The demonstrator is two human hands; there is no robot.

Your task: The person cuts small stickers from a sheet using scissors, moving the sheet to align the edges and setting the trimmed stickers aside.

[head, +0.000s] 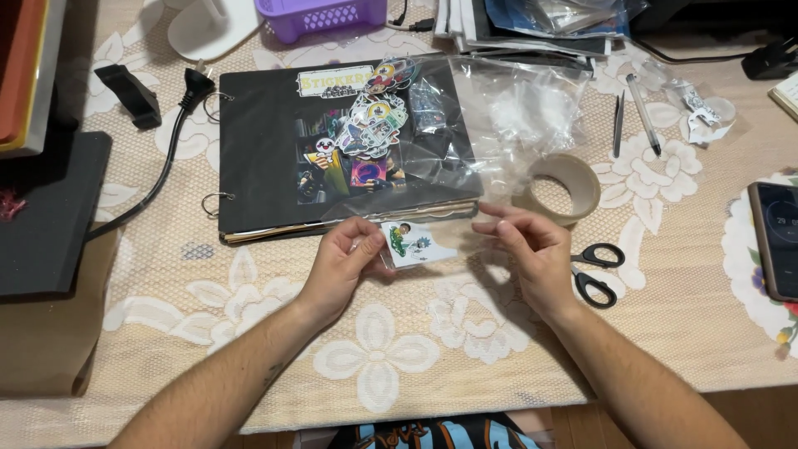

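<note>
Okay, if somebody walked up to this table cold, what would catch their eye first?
Probably the black ring-bound album at the centre, its page crowded with colourful stickers under a clear plastic sleeve. Just in front of it, the left hand pinches a small cartoon sticker, the right hand poised beside it. A tape roll and black-handled scissors lie to the right.

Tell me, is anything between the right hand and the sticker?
Nothing visible. The left hand holds the sticker at its left edge. The right hand hovers to its right, with only bare lace tablecloth in the gap between them.
</note>
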